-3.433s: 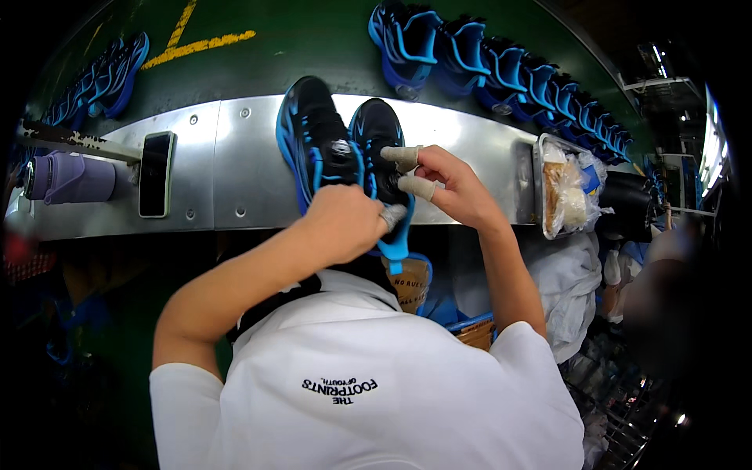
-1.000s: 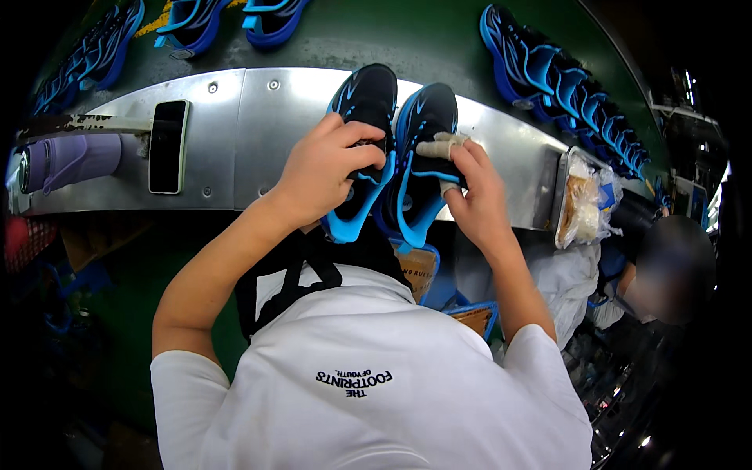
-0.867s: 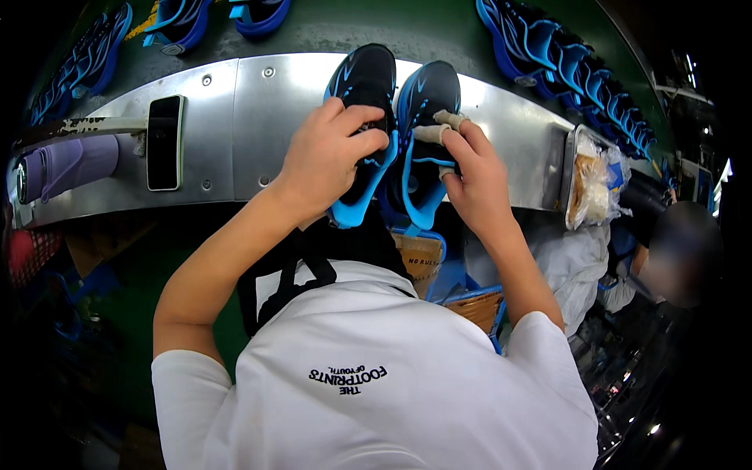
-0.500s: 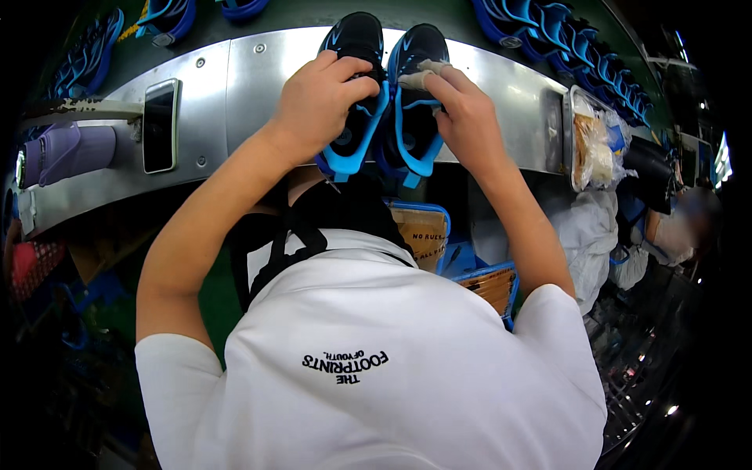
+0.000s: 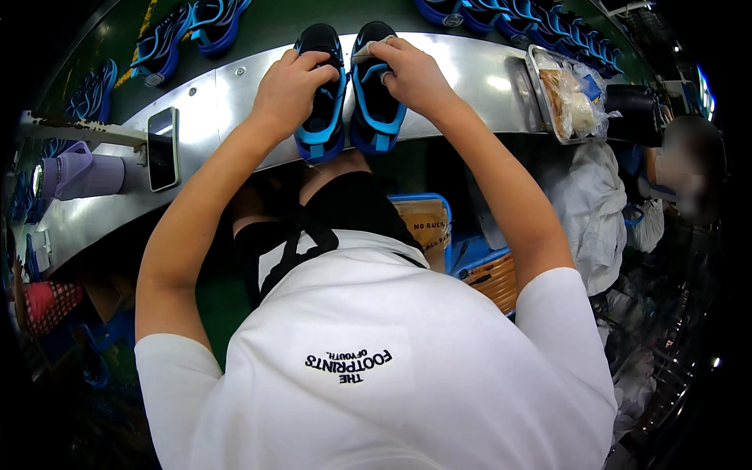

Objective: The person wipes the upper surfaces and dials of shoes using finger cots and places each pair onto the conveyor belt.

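Note:
Two black sneakers with bright blue collars and heel tabs, a left shoe (image 5: 325,106) and a right shoe (image 5: 368,98), stand side by side on the metal bench, toes pointing away from me. My left hand (image 5: 286,90) lies over the left shoe, its bent fingers gripping the tongue and lace area. A small off-white cloth (image 5: 363,52) is pinched in the fingers of my right hand (image 5: 417,74) and rests on the right shoe's upper near the toe. The fingertips of that hand are partly covered by the cloth.
On the bench's left part are a phone (image 5: 163,149) and a purple mug (image 5: 86,172). A tray (image 5: 536,66) of plastic-wrapped items sits at the right. More sneakers (image 5: 215,23) line the green surface beyond. Blue-rimmed baskets (image 5: 448,227) stand below the bench; another person is at far right.
My view has shifted a little. The cloth in my right hand has moved forward on the right shoe, closer to its toe. My left hand stays on the left shoe.

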{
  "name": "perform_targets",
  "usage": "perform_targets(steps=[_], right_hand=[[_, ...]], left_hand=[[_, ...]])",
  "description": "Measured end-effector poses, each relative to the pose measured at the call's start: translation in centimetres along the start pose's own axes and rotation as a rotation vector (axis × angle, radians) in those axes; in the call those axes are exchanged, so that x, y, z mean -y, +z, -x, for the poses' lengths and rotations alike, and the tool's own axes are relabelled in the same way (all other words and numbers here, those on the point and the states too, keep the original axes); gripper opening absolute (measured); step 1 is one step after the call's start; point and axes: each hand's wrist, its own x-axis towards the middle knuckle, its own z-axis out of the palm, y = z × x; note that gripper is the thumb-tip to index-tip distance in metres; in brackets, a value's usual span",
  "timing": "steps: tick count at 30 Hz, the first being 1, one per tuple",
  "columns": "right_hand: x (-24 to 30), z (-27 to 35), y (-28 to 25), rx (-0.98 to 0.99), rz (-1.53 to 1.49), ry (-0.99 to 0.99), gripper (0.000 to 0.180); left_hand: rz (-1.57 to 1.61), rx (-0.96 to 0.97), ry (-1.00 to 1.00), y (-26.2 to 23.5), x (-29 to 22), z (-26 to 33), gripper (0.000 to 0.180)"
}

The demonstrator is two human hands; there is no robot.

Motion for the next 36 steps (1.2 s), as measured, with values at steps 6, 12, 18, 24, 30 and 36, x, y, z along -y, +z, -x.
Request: perform_targets(steps=[6,12,18,24,30,36], right_hand=[[0.2,0.4,-0.5,-0.031,-0.013,-0.02,0.042],[0.6,-0.9,0.3,-0.02,0.123,-0.04,0.04],[0.6,-0.4,0.2,0.002,-0.014,0.021,0.042],[-0.6,-0.1,0.8,-0.055,-0.086,-0.07,0.04],[0.8,0.3,1.8,-0.08,-0.082,-0.137,0.04],[0.8,1.4,0.7,-0.037,-0.104,-0.102,0.055]], left_hand=[[-0.015,-0.089,0.028,0.9,-0.4,0.0,0.03],[-0.029,-0.062,-0.034,1.1,-1.0,0.0,0.031],[-0.114,-0.087,-0.039,0.9,-0.4,0.6,0.035],[-0.12,-0.001,-0.147,0.0,-0.5,0.4,0.038],[-0.081,-0.04,-0.07,0.2,0.0,1.5,0.044],[-0.075,-0.043,-0.141,-0.5,-1.9,1.8,0.06]])
